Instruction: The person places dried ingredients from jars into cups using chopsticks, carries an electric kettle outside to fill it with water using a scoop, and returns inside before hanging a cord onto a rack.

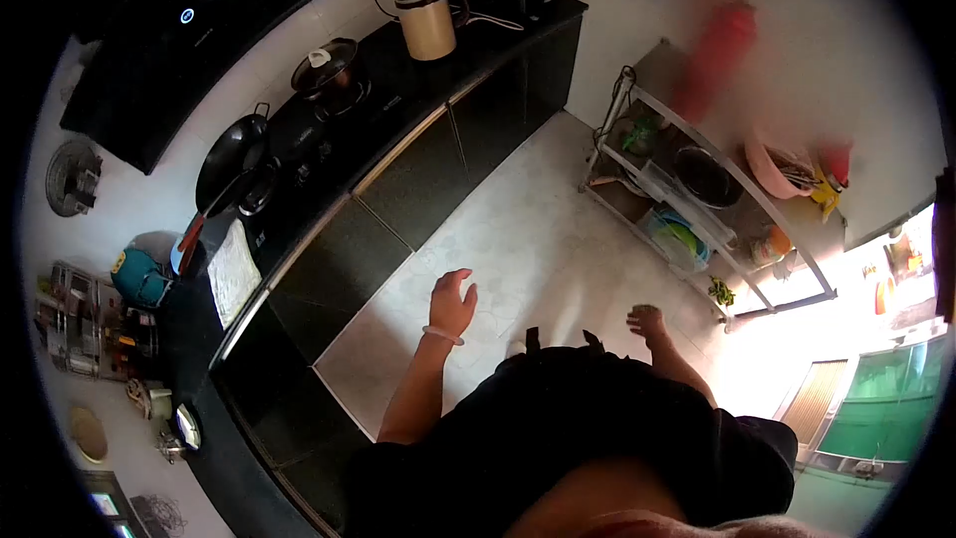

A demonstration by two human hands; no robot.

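My left hand (pixel 453 303) hangs over the pale floor (pixel 518 229), a light bracelet round its wrist. Its thumb stands apart from the fingers and it holds nothing. Further right, my right hand (pixel 647 323) is also above the floor, fingers loosely curved and apart, with nothing in it. Neither hand touches anything. The dark counter front is the nearest thing to my left hand; the metal shelf rack (pixel 737 171) stands beyond my right hand.
Along the left runs a black counter (pixel 383 70) bearing a wok (pixel 227 164), a lidded pot (pixel 327 75), a white cloth (pixel 234 274) and a cream canister (pixel 426 25). The rack holds a pink basin (pixel 772 167) and bowls. Bright light falls at the right.
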